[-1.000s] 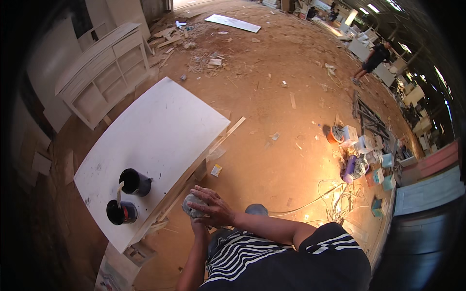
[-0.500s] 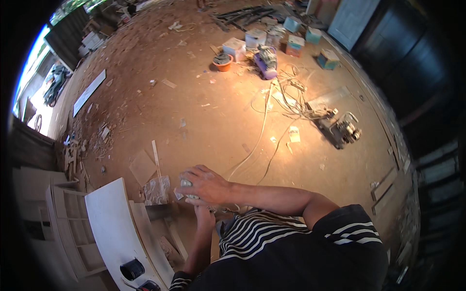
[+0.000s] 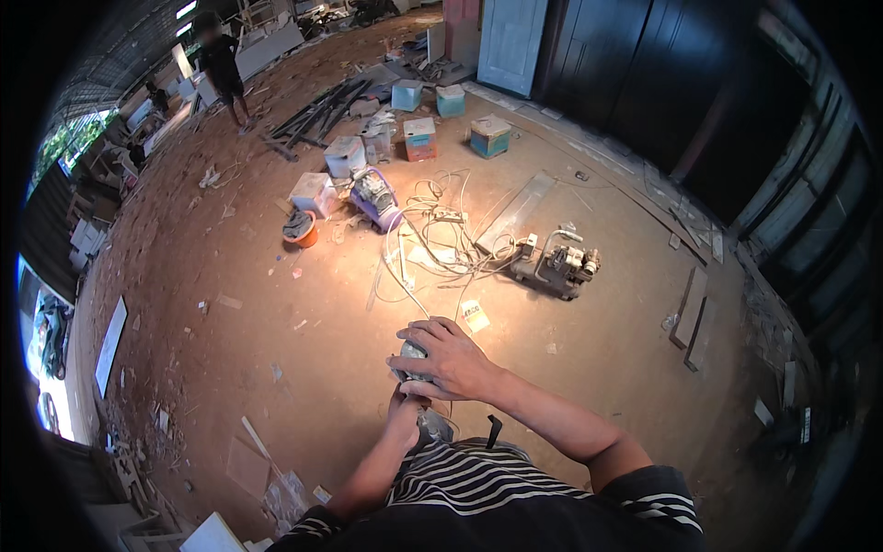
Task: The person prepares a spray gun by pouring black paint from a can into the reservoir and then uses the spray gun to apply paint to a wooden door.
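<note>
My right hand (image 3: 446,363) is wrapped over the top of a rounded, dusty grey object (image 3: 410,354), possibly a tool, its fingers curled round it. Just below, my left hand (image 3: 402,419) grips the underside of the same object, whose lower part is mostly hidden by the hands. A loose tangle of pale cords (image 3: 432,212) lies on the dirt floor beyond my hands, beside a small dark compressor-like machine (image 3: 561,267).
An orange bucket (image 3: 299,235), a purple container (image 3: 382,212), several boxes (image 3: 419,138) and dark planks (image 3: 313,120) lie ahead. A person (image 3: 225,74) stands at upper left. Dark panels (image 3: 625,74) line the right. A white board (image 3: 210,535) edges in at lower left.
The view has swung right, away from the white board with two black pots, toward the cords and machine. Both hands still hold the grey object.
</note>
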`<state>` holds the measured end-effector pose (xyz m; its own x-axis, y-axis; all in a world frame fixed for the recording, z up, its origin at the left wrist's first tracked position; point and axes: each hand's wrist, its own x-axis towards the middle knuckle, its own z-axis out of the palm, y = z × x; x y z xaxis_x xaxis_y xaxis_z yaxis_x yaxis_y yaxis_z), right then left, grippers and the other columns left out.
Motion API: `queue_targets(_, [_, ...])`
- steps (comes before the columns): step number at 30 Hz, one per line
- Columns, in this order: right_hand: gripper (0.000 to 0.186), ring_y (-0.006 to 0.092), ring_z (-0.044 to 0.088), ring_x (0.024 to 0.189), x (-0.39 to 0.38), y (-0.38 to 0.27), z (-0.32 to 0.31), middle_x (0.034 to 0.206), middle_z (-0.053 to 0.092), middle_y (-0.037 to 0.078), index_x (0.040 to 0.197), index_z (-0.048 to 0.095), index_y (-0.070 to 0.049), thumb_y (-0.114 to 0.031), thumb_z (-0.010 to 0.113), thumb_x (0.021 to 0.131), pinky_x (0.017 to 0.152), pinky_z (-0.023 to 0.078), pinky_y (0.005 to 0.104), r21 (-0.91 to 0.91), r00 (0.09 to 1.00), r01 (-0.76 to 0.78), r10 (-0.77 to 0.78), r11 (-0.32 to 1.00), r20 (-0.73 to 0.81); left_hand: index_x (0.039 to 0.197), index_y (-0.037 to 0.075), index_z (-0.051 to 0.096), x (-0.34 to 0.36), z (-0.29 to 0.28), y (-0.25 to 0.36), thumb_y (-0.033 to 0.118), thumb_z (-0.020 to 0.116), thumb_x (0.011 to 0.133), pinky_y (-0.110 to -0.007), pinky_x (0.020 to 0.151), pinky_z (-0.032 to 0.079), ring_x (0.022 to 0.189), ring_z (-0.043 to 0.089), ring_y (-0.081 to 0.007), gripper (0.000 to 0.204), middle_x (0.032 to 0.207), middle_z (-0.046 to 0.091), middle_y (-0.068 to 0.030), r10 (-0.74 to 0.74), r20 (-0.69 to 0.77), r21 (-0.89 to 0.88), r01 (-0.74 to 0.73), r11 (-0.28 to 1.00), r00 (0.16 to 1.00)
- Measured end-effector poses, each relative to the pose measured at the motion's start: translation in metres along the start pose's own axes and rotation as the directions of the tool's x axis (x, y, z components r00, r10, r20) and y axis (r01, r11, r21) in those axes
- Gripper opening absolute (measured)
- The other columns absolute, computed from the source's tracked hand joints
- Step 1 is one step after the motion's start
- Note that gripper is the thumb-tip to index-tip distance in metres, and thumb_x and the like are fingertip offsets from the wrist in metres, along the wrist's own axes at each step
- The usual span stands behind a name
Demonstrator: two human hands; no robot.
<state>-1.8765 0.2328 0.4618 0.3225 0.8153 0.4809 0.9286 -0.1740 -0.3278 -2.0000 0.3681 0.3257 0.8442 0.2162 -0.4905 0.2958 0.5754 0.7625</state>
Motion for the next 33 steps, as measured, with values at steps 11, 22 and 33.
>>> queue_targets(11, [0.079, 0.0382, 0.037, 0.134, 0.058, 0.213, 0.022, 0.147, 0.034, 0.025, 0.150, 0.024, 0.000, -0.039, 0.059, 0.089, 0.111, 0.030, 0.0480, 0.444, 0.640, -0.409, 0.597, 0.797, -0.484, 0.126, 0.002, 0.047, 0.237, 0.103, 0.141, 0.010, 0.063, 0.079, -0.033, 0.100, 0.035, 0.114, 0.045, -0.0215, 0.050, 0.116, 0.052, -0.0089, 0.009, 0.147, 0.181, -0.036, 0.983, 0.989])
queue_targets(22, [0.079, 0.0423, 0.037, 0.136, 0.149, 0.376, 0.082, 0.147, 0.034, 0.028, 0.148, 0.024, 0.002, -0.002, 0.054, 0.076, 0.111, 0.034, 0.0425, 0.507, 0.667, -0.554, 0.717, 0.660, -0.205, 0.116, 0.006, 0.055, 0.416, 0.209, 0.261, 0.018, 0.058, 0.091, -0.031, 0.083, 0.047, 0.093, 0.057, -0.0145, 0.027, 0.100, 0.058, -0.0016, -0.038, 0.275, -0.080, 0.062, 0.995, 0.961])
queue_targets(33, [0.055, 0.0433, 0.056, 0.112, 0.283, 0.601, -0.051, 0.123, 0.057, 0.023, 0.134, 0.045, -0.006, -0.012, 0.061, 0.082, 0.091, 0.048, 0.0459, 0.572, 0.710, -0.276, 0.565, 0.772, -0.420, 0.105, 0.009, 0.056, 0.577, 0.367, 0.398, 0.029, 0.055, 0.098, -0.030, 0.084, 0.047, 0.092, 0.058, -0.0114, 0.022, 0.097, 0.059, -0.0013, 0.244, 0.308, 0.066, -0.276, 0.959, 0.920])
